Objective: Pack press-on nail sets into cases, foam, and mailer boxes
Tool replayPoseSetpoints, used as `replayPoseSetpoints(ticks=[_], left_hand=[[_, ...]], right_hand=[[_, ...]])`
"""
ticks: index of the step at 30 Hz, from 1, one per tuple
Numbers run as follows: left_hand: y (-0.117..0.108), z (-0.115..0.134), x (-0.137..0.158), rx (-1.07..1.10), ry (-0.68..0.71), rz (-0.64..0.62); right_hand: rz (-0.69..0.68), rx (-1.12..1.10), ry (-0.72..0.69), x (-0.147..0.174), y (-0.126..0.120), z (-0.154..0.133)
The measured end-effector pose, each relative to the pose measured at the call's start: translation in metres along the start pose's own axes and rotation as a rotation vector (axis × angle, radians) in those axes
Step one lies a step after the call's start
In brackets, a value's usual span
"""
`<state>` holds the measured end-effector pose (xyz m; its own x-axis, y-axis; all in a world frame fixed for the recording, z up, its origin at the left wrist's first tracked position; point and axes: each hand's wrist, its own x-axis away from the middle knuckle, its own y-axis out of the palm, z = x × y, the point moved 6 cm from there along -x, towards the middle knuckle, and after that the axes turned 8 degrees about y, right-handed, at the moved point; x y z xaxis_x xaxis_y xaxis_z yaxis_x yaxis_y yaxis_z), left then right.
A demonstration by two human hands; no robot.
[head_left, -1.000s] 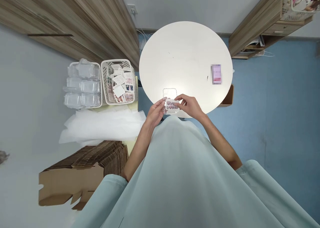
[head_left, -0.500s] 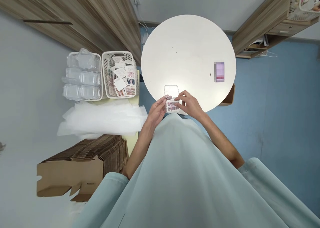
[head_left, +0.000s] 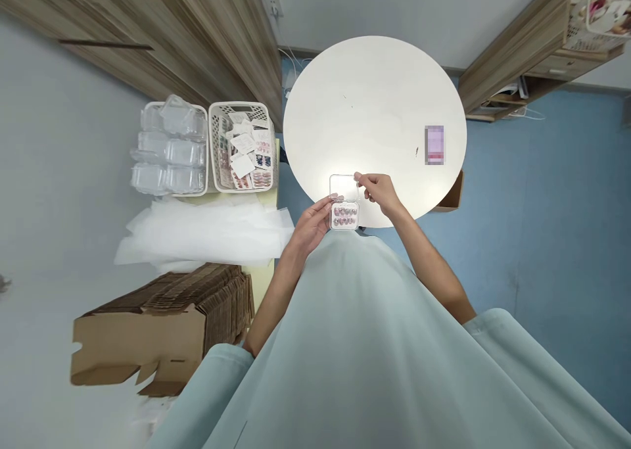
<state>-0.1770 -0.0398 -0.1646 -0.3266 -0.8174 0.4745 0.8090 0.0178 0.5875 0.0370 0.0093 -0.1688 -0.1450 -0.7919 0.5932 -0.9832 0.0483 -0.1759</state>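
Note:
A small clear hinged plastic case lies opened at the near edge of the round white table. In its lower half sits a white card with two rows of pinkish press-on nails. My left hand grips the case by its left side, fingers near the hinge. The raised transparent lid points away from me. My right hand pinches the lid's upper right corner between thumb and fingers.
On the round white table, a blurred purple item lies at the right. To the left stand a white basket of nail cards, a basket of clear plastic cases, white foam sheets and stacked flat cardboard boxes.
My right hand has moved from over the nails up to the lid's far right corner. The nail rows are now uncovered. My left hand still holds the case.

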Motion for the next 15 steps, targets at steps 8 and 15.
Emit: replayPoseSetpoints(ticks=[8,15], left_hand=[[-0.009,0.002,0.000,0.037,0.001,0.022],[-0.013,0.011,-0.010,0.029,0.014,0.046]], right_hand=[[0.030,-0.059,-0.104,0.005,0.006,-0.031],[-0.056,-0.026,-0.232,0.055,-0.001,-0.061]])
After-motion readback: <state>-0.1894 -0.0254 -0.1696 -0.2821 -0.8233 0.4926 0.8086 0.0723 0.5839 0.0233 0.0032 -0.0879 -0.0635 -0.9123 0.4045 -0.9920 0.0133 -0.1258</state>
